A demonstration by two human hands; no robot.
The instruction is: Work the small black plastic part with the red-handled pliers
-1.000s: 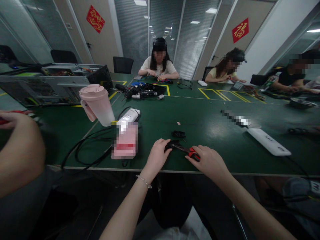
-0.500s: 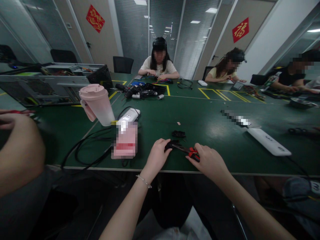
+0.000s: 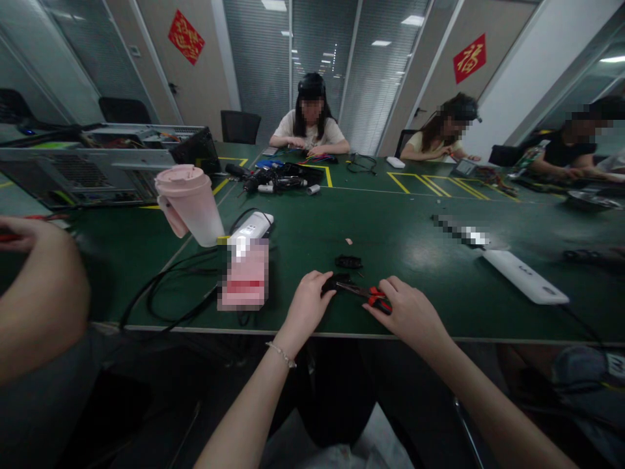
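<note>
My left hand (image 3: 307,301) pinches a small black part (image 3: 334,281) near the table's front edge, thumb and fingers closed on its left end. My right hand (image 3: 409,305) is wrapped round the red-and-black handles of long-nose pliers (image 3: 375,298). The metal jaws point left and meet the black part; whether they grip it is too small to tell. Just beyond, a second black piece (image 3: 348,262) lies on the green tabletop (image 3: 312,221). Farther off is a tiny pale scrap (image 3: 348,241).
On the left stand a pink cup (image 3: 193,205), a white power bank (image 3: 251,227), a pink phone-like object (image 3: 244,277) and looping black cables (image 3: 151,293). Another white device (image 3: 525,277) lies right. An open computer case (image 3: 97,166) is back left. A neighbour's arm (image 3: 43,293) rests at left.
My hands, the pliers and the black part stay almost in place, with only a slight shift of the right hand. The neighbour's hand at the left has moved a little.
</note>
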